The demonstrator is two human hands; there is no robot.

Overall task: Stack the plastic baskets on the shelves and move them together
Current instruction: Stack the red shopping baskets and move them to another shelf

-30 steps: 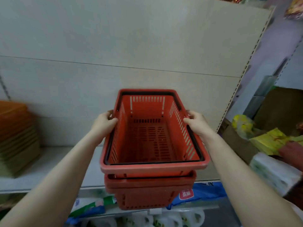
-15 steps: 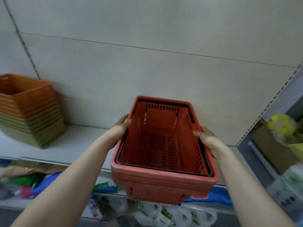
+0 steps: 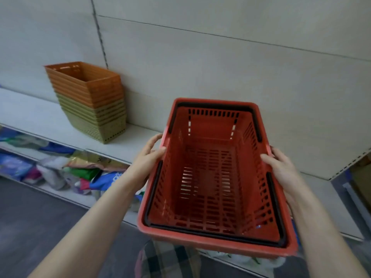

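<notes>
Both hands grip the red baskets [image 3: 212, 177] in the air before the shelf [image 3: 140, 141]: left hand [image 3: 149, 157] and right hand [image 3: 281, 167] fingers clenched on the long rims, long axis pointing away. The stacked baskets [image 3: 90, 101] stand leftward, nearer the left hand.

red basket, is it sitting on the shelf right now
No, the red basket is held in the air in front of the shelf by the left hand and right hand.

light: soft, even, dim-cool | shadows: faint | glare: none | blur: motion-smeared lower corners | edges: wide-angle bowing
</notes>
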